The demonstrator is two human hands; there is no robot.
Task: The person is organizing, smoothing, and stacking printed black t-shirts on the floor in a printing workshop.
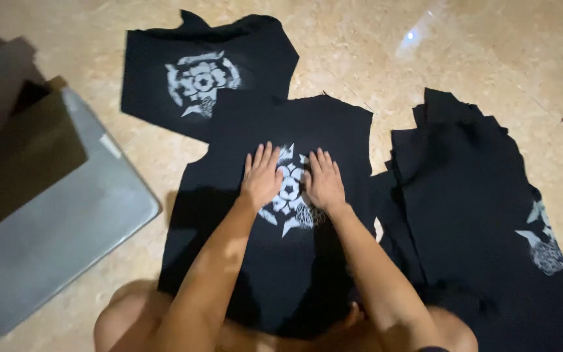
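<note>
Both hands, left hand (262, 177) and right hand (324, 181), flat, fingers spread, pressing black printed fabric panel (275, 261).

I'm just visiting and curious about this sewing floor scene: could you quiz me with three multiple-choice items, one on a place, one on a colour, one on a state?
1. Where do both hands rest?
A. on the grey board
B. on the white print of the middle black fabric piece
C. on the right-hand pile

2. What colour is the fabric?
A. red
B. black
C. yellow

3. How are the hands?
A. flat, fingers spread
B. clenched in fists
C. lifting the cloth

Answers:
1 B: left hand and right hand lie on the white print of the middle black fabric piece.
2 B: every piece is black.
3 A: palms pressed down.
</note>
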